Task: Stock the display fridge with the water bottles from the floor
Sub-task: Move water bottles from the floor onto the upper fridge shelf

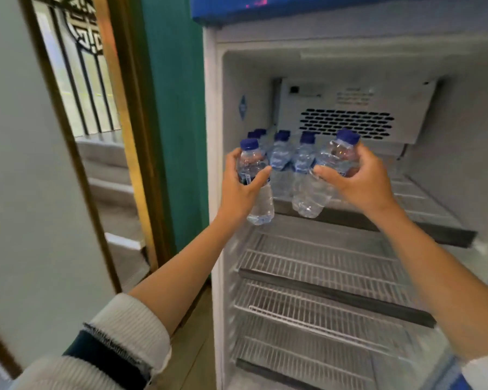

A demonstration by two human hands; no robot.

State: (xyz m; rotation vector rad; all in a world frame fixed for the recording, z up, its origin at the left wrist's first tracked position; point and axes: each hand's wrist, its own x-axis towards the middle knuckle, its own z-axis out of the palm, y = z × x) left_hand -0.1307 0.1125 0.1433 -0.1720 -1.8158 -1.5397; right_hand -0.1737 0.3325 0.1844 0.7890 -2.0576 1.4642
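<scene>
The white display fridge (265,32) stands open in front of me. My left hand (241,190) grips a clear water bottle (261,208) with a blue cap, held upright in front of the top shelf's left end. My right hand (361,181) holds a second blue-capped bottle (313,192), tilted with its cap up to the right. Behind them, several more bottles (281,156) stand at the back left of the top wire shelf (423,204).
Below lie two bare wire shelves (321,263) (316,313) with dark front rails. A vent panel (347,123) fills the fridge's back wall. To the left are a teal wall (175,122), a gold-framed doorway (116,108) and steps (110,187).
</scene>
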